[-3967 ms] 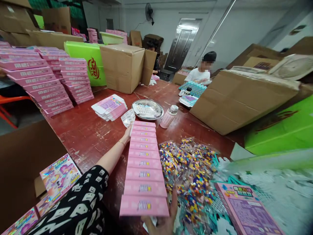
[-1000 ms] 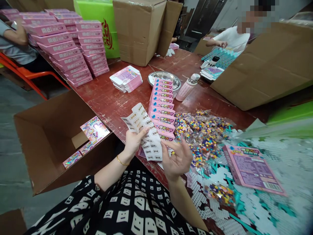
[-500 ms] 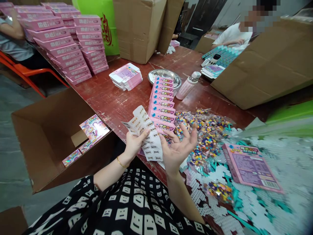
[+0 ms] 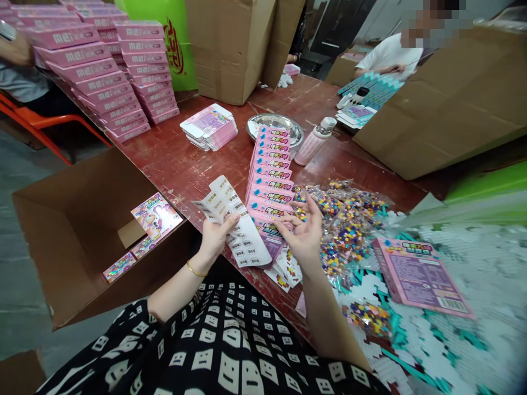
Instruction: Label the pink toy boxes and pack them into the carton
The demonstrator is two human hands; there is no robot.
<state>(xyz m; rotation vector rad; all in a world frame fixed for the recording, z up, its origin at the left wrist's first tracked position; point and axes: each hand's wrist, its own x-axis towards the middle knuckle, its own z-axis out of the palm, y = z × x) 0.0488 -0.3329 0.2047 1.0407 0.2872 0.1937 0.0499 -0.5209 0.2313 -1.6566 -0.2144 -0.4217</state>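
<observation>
My left hand [image 4: 216, 238] pinches a sheet of small oval stickers [image 4: 242, 236] between thumb and fingers, its upper edge curling. My right hand [image 4: 307, 233] is above the near end of a row of overlapping pink boxes [image 4: 269, 181]. Its thumb and index fingertip come close together while the other fingers are raised; whatever is between the tips is too small to make out. Beneath that hand lie several printed cards [image 4: 286, 269] with pixel-like patterns, partly covered by the sticker sheet and the wrist.
Bags of coloured bits [image 4: 349, 230] and white and teal plastic pieces [image 4: 420, 340] lie right, with a pink box [image 4: 424, 274] on top. Behind are a bottle [image 4: 315, 142], metal dish [image 4: 251, 123] and flat cartons [image 4: 209, 129]. An open cardboard box [image 4: 53, 219] stands left. Co-workers sit beyond.
My right hand has moved away from the sticker sheet, rightward over the pink boxes, its thumb and index drawing together. My left hand has shifted slightly left with the sheet, uncovering the printed cards.
</observation>
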